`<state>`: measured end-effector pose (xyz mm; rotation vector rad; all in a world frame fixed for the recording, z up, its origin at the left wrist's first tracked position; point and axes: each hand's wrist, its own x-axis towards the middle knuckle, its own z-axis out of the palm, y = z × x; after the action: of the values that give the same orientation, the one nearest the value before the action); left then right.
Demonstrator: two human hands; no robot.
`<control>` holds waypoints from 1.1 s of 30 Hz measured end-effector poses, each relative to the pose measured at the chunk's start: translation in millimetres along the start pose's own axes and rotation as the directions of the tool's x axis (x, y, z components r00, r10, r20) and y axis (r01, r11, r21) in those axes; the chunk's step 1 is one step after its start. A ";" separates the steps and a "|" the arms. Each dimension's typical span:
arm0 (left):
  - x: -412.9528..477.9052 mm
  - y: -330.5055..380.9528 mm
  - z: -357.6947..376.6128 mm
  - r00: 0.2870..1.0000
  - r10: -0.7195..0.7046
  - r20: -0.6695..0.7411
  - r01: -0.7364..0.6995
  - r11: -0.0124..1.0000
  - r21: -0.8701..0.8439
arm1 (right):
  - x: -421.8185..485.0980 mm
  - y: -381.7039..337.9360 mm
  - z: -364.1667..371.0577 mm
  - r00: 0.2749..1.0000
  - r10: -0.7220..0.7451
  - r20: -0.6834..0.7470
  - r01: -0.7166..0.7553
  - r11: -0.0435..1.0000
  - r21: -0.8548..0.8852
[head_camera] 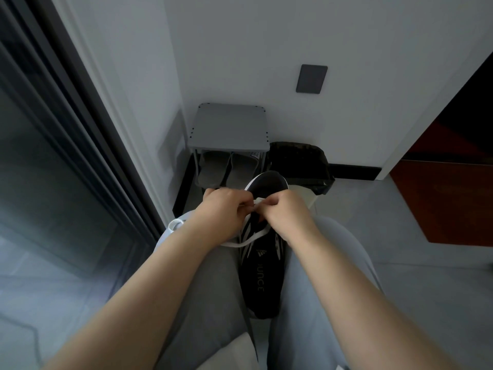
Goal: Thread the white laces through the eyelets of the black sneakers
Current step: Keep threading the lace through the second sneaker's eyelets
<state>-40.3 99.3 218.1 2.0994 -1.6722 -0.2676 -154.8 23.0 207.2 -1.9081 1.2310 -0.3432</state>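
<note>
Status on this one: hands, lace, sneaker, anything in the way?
Left hand and right hand both pinching white lace. Black sneaker held between the thighs, toe pointing away. Eyelets hidden behind hands; nothing blocking.

The light is dim, cool and grey-blue. The glass door [40, 169] at the left shows hazy pale reflections. A soft shadow lies on the wall [149, 76] beside the shelf [229, 126]. The wide lens bends straight lines at the edges and stretches the forearms [149, 284] at the bottom.
</note>
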 end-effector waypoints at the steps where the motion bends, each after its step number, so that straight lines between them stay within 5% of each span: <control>1: 0.1 -0.7 1.6 1.000 0.003 -0.006 -0.003 1.000 -0.007 | -0.2 0.0 0.4 1.000 0.000 0.000 0.000 1.000 -0.004; 11: -0.7 1.4 11.6 0.998 0.040 -0.042 -0.034 0.989 0.142 | -0.5 3.8 -1.0 0.999 -0.030 -0.030 0.029 0.999 -0.027; 16: -4.7 4.6 8.3 0.991 0.024 -0.135 -0.024 1.000 0.002 | -0.3 5.7 0.9 0.998 -0.046 -0.040 0.046 0.999 0.005; 24: -5.6 7.3 8.5 0.997 0.002 -0.082 -0.003 1.000 -0.007 | -6.0 7.5 1.2 0.990 -0.109 -0.092 0.103 0.993 -0.062; 33: -1.0 1.7 5.4 0.997 -0.079 0.002 0.079 0.987 -0.142 | -2.3 4.0 -3.8 1.000 -0.001 0.031 0.003 0.998 -0.058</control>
<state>-44.2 98.8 214.0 2.0609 -1.5228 -0.3957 -160.8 22.4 206.9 -1.9574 1.2310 -0.2806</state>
